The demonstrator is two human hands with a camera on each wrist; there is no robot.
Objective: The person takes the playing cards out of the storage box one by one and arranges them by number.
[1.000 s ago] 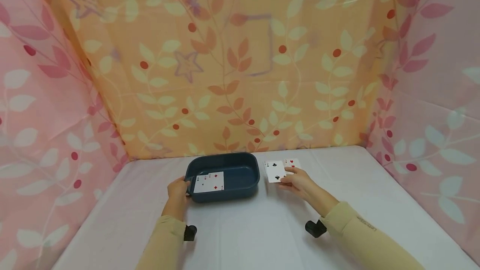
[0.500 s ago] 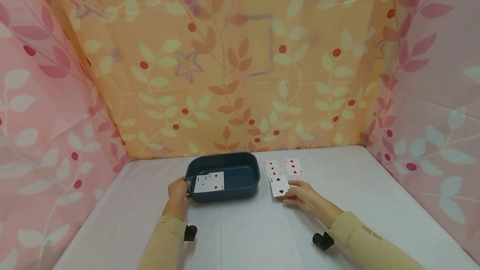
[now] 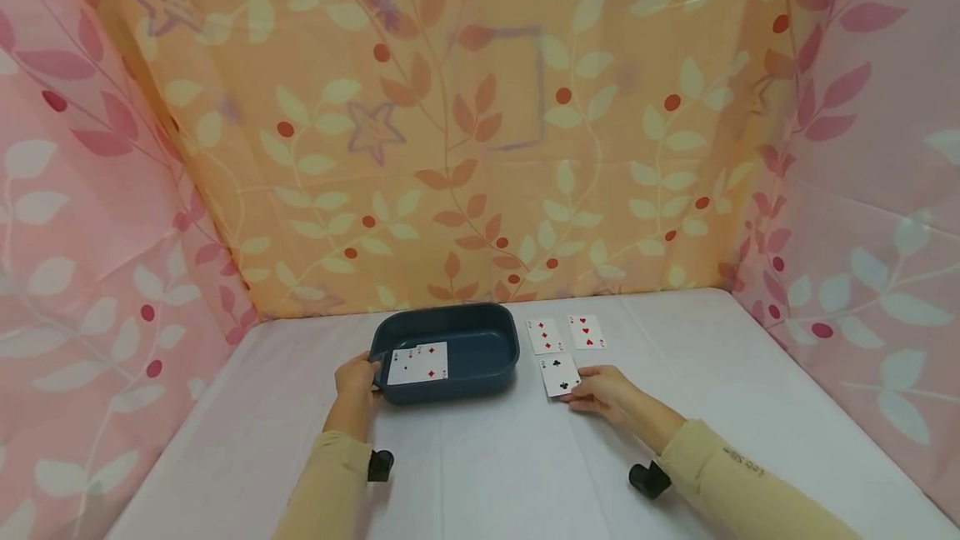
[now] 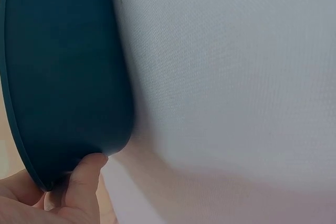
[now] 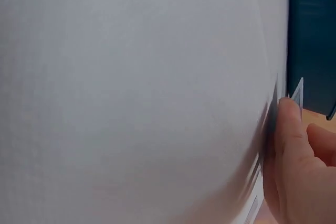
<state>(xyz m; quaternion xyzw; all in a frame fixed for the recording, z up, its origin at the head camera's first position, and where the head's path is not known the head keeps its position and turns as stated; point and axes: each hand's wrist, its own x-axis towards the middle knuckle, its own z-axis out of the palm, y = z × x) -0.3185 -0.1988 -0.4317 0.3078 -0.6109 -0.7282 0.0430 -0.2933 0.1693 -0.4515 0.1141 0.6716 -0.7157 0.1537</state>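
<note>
Though near tray, diamonds card apart

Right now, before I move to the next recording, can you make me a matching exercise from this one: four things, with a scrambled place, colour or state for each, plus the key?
Things
1. left hand
2. right hand
3. card with red hearts
4. tray

Descriptions
A. dark blue, with cards inside
B. rightmost card in the head view
C. holds a card with black clubs
D. grips the tray's left end

Pairs: 1-D, 2-C, 3-B, 4-A
</note>
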